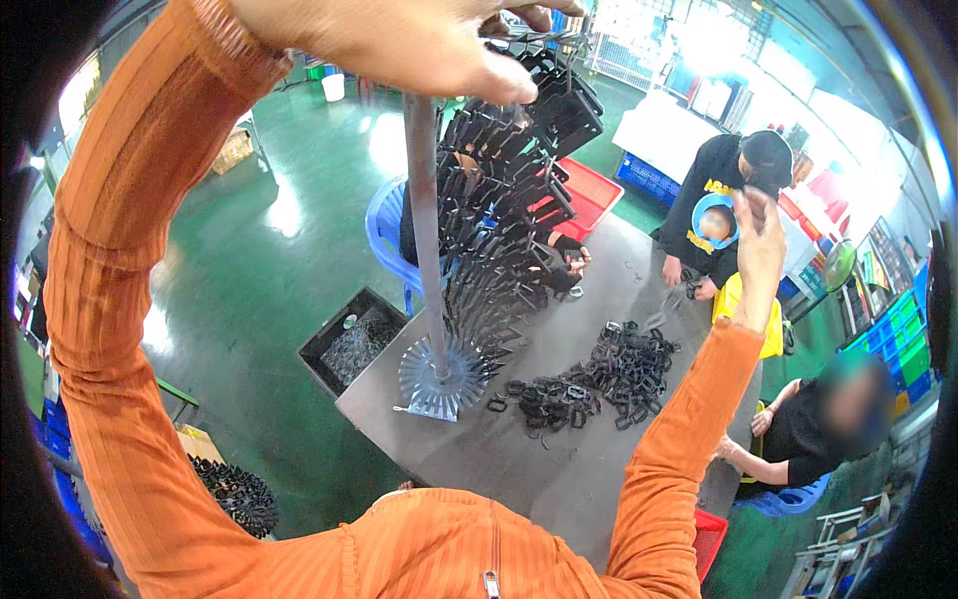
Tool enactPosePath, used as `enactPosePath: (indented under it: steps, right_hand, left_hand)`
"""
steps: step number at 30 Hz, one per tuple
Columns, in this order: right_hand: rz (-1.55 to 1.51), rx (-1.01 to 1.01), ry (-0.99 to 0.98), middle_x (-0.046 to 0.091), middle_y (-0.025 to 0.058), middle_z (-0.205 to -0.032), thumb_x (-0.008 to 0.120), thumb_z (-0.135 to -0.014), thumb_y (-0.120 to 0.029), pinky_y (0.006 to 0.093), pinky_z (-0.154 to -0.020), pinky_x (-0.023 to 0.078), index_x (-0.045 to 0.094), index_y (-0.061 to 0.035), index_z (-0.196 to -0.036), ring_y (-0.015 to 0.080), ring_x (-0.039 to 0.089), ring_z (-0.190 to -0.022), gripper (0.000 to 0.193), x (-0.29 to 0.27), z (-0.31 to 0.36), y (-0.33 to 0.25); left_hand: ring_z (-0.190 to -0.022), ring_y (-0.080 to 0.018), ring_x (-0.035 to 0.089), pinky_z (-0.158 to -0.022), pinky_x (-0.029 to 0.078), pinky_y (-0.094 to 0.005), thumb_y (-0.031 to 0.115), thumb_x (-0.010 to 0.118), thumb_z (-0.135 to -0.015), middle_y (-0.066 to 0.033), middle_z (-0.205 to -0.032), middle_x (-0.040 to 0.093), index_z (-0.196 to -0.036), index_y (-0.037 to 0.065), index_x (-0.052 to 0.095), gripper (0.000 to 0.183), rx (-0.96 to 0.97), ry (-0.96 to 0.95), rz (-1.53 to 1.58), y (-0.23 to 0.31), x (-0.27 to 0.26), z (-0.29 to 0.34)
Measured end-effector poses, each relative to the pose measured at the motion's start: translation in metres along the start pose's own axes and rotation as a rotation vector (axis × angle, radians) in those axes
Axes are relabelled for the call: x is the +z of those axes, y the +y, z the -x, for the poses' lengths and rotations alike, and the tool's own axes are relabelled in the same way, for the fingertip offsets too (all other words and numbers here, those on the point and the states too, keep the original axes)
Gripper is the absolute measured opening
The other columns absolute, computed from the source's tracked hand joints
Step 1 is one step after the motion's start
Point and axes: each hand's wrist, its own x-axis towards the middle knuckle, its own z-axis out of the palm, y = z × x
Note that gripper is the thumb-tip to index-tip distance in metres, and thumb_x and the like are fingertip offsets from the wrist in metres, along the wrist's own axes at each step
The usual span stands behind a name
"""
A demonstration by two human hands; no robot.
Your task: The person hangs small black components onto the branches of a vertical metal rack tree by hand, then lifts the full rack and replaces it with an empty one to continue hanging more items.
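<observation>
My left hand (419, 40) is raised at the top of the view, across the upper end of a grey metal pole (427, 220). Its thumb and fingers stand apart beside the uppermost black parts; the upper edge cuts off some of the hand. Many black bracket-like pieces (499, 200) hang in tiers around the pole. At its foot is a round slotted metal disc (442, 377) on the table. My right hand (760, 245) is lifted at the right, fingers pointing up and nothing visible in them. It overlaps the view of a co-worker in black.
A heap of black buckle-like rings (629, 374) lies on the grey table (479, 449). A black bin (351, 339) stands by its left edge. A capped co-worker (718, 200) handles small parts opposite; another person (798, 439) sits at right. Behind the rack is a red basket (589, 195).
</observation>
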Motion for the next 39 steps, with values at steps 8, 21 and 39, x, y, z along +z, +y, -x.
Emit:
enactPosePath:
  steps: [8,21,39]
  right_hand:
    - [-0.449,-0.546,0.03,0.074,0.0117,-0.091,0.076,-0.089,-0.014,0.0339,-0.07,0.056,0.073,-0.0031,-0.103,0.0244,0.072,-0.074,0.018,0.06,0.072,-0.167]
    - [-0.856,-0.095,-0.214,0.073,0.0041,-0.093,0.073,-0.097,-0.02,0.0222,-0.07,0.052,0.075,-0.0003,-0.112,0.0096,0.067,-0.078,0.024,0.035,0.04,-0.095]
    - [-0.583,-0.583,-0.118,0.077,0.01,-0.095,0.074,-0.093,-0.018,0.0305,-0.08,0.057,0.074,-0.003,-0.109,0.0165,0.074,-0.085,0.022,0.049,0.039,-0.146]
  left_hand:
    - [-0.077,-0.0403,0.07,-0.072,0.058,-0.0438,0.002,0.063,-0.078,-0.0257,-0.084,0.071,-0.11,-0.005,0.07,0.034,-0.059,0.057,-0.218,-0.013,0.019,-0.031]
    - [-0.064,-0.0336,0.069,-0.068,0.06,-0.0383,-0.006,0.055,-0.077,-0.0231,-0.076,0.071,-0.132,-0.003,0.066,0.056,-0.252,-0.132,-0.141,0.015,-0.004,-0.025]
    - [-0.077,-0.0392,0.069,-0.073,0.057,-0.0441,0.003,0.057,-0.081,-0.0243,-0.083,0.07,-0.111,-0.006,0.07,0.034,-0.029,0.164,-0.313,0.008,0.007,-0.016]
